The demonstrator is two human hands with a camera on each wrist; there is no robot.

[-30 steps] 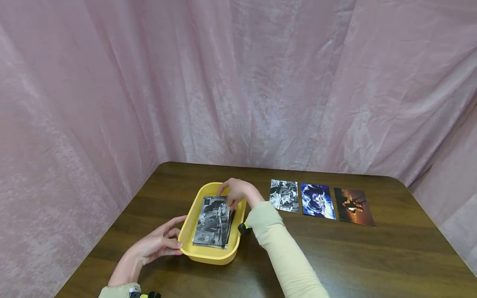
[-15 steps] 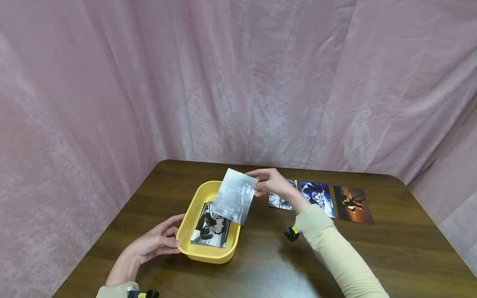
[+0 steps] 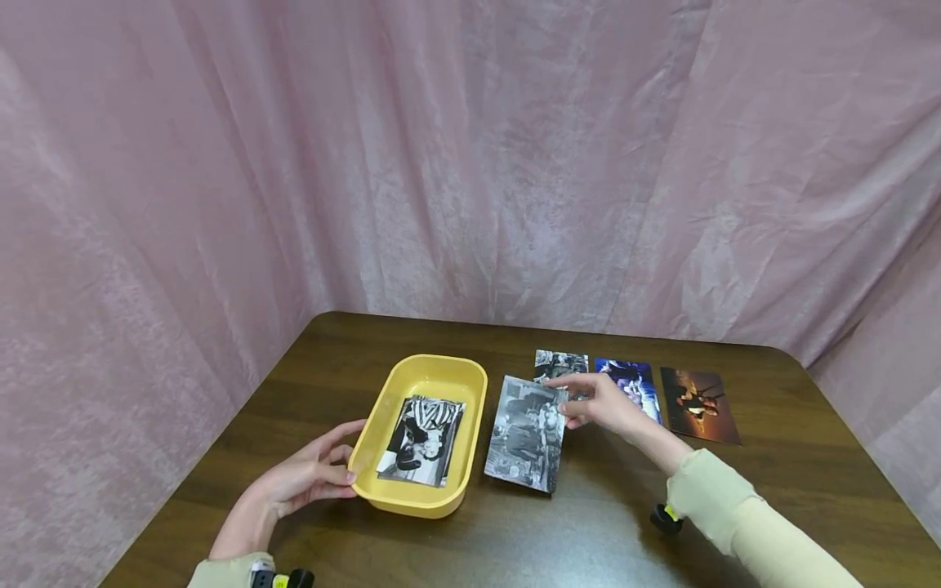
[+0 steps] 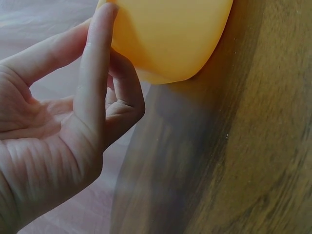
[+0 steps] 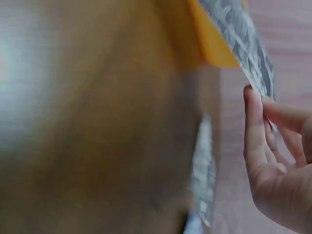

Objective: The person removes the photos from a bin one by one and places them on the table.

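Here's the right grip [image 3: 606, 402], closed to a narrow pinch on a grey photo [image 3: 525, 433], thumb to one face and fingers to the other, catching only the border nearest the bench's right edge, presumably to leave the picture uncovered. That photo tilts over the bench [image 3: 794, 457], between the yellow tub [image 3: 435, 371] and the prints by the far edge; whether its lowest corner touches wood, I can't tell. Over towards the left edge, the left grip [image 3: 312, 474] is nearly closed too, thumb and fingertips on the tub's rim, probably to steady it. A stack [image 3: 422, 441] lies inside. And along the far edge, a black-and-white print [image 3: 559, 363], a blue print [image 3: 647, 394] and an orange print [image 3: 700, 404], the last nearest the right edge, gaps between them, apparently so each shows whole.
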